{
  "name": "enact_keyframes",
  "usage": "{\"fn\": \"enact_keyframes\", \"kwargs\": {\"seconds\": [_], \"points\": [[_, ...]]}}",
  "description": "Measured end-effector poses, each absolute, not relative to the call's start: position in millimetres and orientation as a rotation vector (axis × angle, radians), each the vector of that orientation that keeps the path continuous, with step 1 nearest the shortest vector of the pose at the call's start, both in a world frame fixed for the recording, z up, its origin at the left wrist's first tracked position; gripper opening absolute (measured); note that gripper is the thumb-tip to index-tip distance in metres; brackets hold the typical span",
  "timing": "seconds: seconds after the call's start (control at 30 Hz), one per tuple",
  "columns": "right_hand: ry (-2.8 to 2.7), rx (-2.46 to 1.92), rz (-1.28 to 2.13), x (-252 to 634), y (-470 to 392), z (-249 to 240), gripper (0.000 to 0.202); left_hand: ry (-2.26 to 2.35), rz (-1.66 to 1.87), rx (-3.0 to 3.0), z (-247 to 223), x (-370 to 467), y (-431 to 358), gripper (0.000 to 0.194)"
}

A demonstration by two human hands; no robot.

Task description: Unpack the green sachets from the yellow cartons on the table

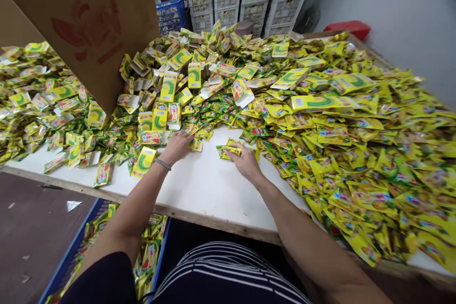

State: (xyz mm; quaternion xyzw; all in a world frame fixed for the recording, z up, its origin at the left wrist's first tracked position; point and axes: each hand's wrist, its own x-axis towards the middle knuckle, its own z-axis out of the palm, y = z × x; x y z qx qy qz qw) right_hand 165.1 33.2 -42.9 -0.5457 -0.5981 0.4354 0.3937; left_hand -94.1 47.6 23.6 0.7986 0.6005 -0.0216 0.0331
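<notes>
My left hand (177, 146), with a beaded bracelet at the wrist, reaches to the near edge of the pile of small yellow boxes (169, 86). Its fingertips are at some small packets, and what they hold, if anything, is hidden. Over the white tabletop (210, 185), my right hand (244, 156) pinches a few yellow-green packets (224, 153) between thumb and fingers. Just beyond and to the right of it lies a large heap of flat yellow packets (342, 152). Green packets (221, 111) lie between the boxes and this heap.
A large brown carton (89, 19) stands among the boxes at the left. Below the table's front edge is a blue crate (162, 251) filled with packets. Stacked white crates (258, 0), a blue basket (171, 15) and a red object (347, 28) are behind the table.
</notes>
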Motion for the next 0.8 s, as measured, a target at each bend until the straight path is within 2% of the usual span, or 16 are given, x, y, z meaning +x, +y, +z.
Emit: {"fn": "enact_keyframes", "kwargs": {"seconds": [0.07,0.2,0.37,0.5,0.8], "points": [[-1.516,-1.356,1.1,167.4,34.4,-40.0,0.04,1.866,0.016,2.42,23.5,-92.2,49.9,0.034],[-1.468,-1.276,1.098,171.1,35.3,-30.9,0.037,1.945,0.211,2.324,23.9,-78.9,41.4,0.026],[-1.35,-1.216,1.056,171.3,36.5,-22.4,0.04,1.821,0.628,2.109,14.7,-48.0,16.9,0.025],[-1.519,-1.245,1.058,177.5,41.6,-22.2,0.036,1.592,0.952,1.765,-1.1,-29.1,1.7,0.029],[-1.794,-1.251,1.004,182.3,39.7,-17.8,0.022,1.275,0.956,1.348,-14.3,-18.0,-7.2,0.039]]}}
